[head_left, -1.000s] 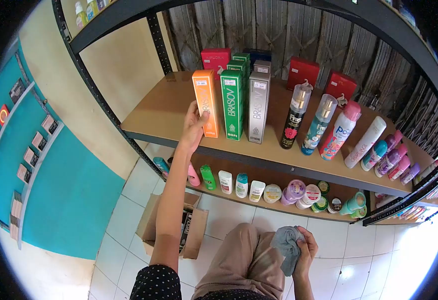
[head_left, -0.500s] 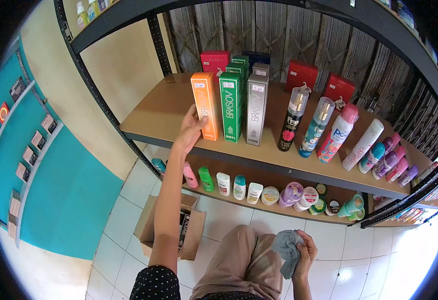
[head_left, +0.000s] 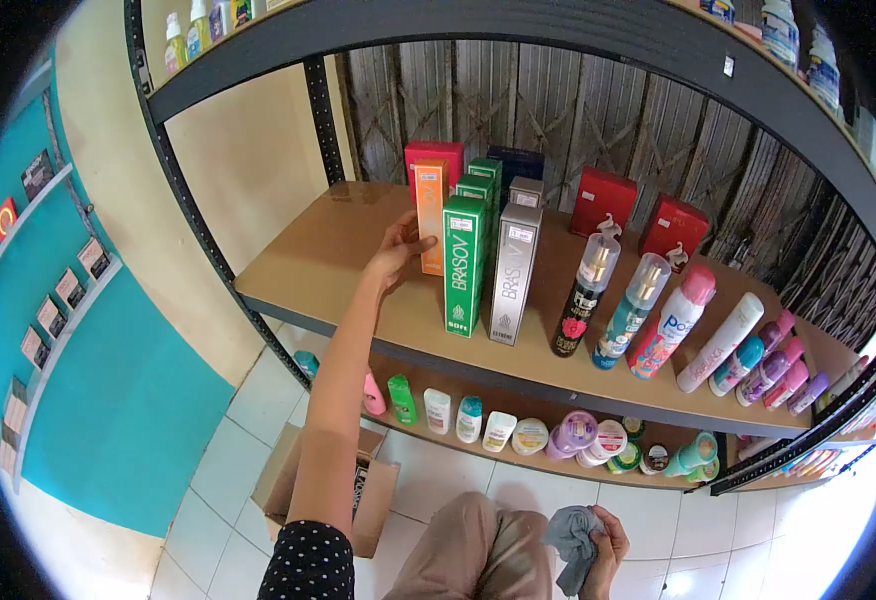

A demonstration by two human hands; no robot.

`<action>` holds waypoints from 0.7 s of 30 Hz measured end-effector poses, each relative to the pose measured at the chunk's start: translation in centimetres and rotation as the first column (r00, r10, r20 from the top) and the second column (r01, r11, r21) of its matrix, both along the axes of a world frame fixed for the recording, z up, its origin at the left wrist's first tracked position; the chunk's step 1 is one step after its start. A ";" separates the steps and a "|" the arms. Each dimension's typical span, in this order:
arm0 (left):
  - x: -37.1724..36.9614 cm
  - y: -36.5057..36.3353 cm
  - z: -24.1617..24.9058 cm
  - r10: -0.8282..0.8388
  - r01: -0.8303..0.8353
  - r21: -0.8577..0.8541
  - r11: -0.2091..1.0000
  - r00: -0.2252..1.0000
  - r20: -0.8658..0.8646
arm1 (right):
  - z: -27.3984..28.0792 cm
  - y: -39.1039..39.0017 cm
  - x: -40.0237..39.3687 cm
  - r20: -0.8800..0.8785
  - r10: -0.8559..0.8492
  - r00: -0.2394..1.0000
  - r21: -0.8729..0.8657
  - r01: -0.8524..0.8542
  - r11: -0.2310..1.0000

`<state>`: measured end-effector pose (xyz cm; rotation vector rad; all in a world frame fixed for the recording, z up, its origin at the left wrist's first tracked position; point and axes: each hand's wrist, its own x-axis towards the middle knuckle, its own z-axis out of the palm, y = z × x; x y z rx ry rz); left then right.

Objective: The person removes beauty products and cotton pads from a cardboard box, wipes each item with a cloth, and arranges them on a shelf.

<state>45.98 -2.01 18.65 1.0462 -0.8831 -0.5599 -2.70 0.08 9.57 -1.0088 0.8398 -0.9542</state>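
Cloth [head_left: 572, 540] is clutched by the right hand [head_left: 610, 550]. At the shelf [head_left: 298, 245], the orange box [head_left: 432, 205] is grasped by the left hand [head_left: 401, 250]; probably light and crushable, it is best held by its sides.

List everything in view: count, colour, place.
Orange box: 1, orange, middle shelf
Green boxes: at least 3, green, right of orange box
Silver boxes: 2, silver, right of green ones
Red boxes: 3, red, shelf back
Blue box: 1, dark blue, shelf back
Clear-capped bottles: 2, black, teal, shelf front
Spray cans: 2, pink-capped, white, shelf front
Small bottles: several, mixed, shelf's right end
Lower bottles and jars: many, mixed, below
Upper bottles: several, mixed, top corners
Rack: 1, black, centre
Gate: 1, grey, behind rack
Wall packages: several, mixed, teal wall
Carton: 1, brown, floor
Cloth: 1, grey, in right hand
Legs: 2, beige-trousered, bottom
Left hand: 1, bare, gripping orange box
Right hand: 1, bare, gripping cloth
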 end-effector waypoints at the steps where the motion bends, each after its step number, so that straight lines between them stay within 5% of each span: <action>1: 0.1 -0.3 0.0 -0.019 0.019 -0.020 1.000 1.000 -0.010 | -0.2 -0.2 0.0 -0.001 -0.002 1.000 -0.003 0.002 1.000; 5: 0.6 -0.9 0.1 0.009 -0.007 0.038 0.999 0.999 -0.036 | -0.2 -0.4 0.4 -0.024 -0.024 0.999 0.000 0.024 1.000; 7: 0.6 -0.4 0.3 -0.163 0.163 -0.044 0.986 0.987 0.008 | -0.2 -0.4 0.4 -0.033 -0.027 0.999 0.021 0.028 0.999; 10: -0.5 0.0 1.4 0.022 -0.022 0.151 0.988 1.000 0.000 | -0.4 -0.4 0.4 -0.051 0.000 0.999 0.013 0.000 1.000; 16: 2.9 -0.3 -1.0 -0.066 0.065 0.120 0.991 0.998 0.009 | 1.2 0.0 0.9 -0.103 -0.007 0.995 -0.043 0.002 0.999; 19: 2.0 2.8 0.1 0.056 -0.084 0.132 0.988 0.978 0.200 | 2.0 0.0 0.5 -0.220 0.025 0.975 -0.064 -0.040 0.997; 21: 1.4 6.8 0.6 0.375 -0.402 -0.027 0.915 0.824 0.425 | 1.1 -0.1 0.2 -0.170 -0.012 0.985 -0.136 -0.011 0.991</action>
